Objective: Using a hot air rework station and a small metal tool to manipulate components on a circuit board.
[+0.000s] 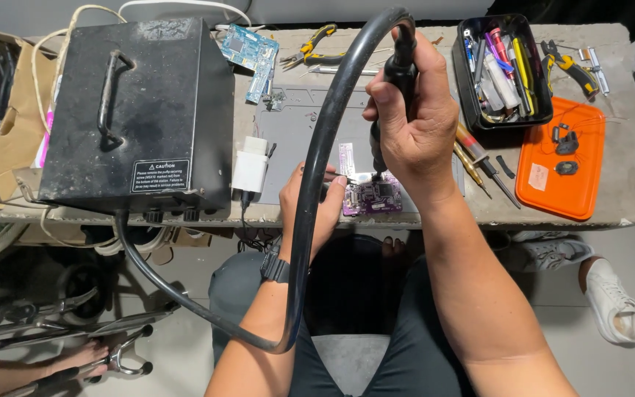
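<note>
1. Head view: the right hand (pixel 414 125) has its grip wrapped tight round a black hot-air wand (pixel 398 70), held upright with its nozzle pointing down at a small purple circuit board (pixel 373 197).
2. The purple board lies on the near edge of the grey stone tabletop (pixel 626 184), at the near end of a grey work mat (pixel 295 140).
3. The left hand (pixel 316 206) rests just left of the board, its grip pinched narrow on thin tweezers (pixel 339 178) whose tips touch the board's left edge.
4. A thick black hose (pixel 310 198) arcs from the wand down past the left wrist to a black metal station box (pixel 137 110) at the left.
5. To the right stand a black tool tub (pixel 464 88) and an orange plastic tray (pixel 553 195).
</note>
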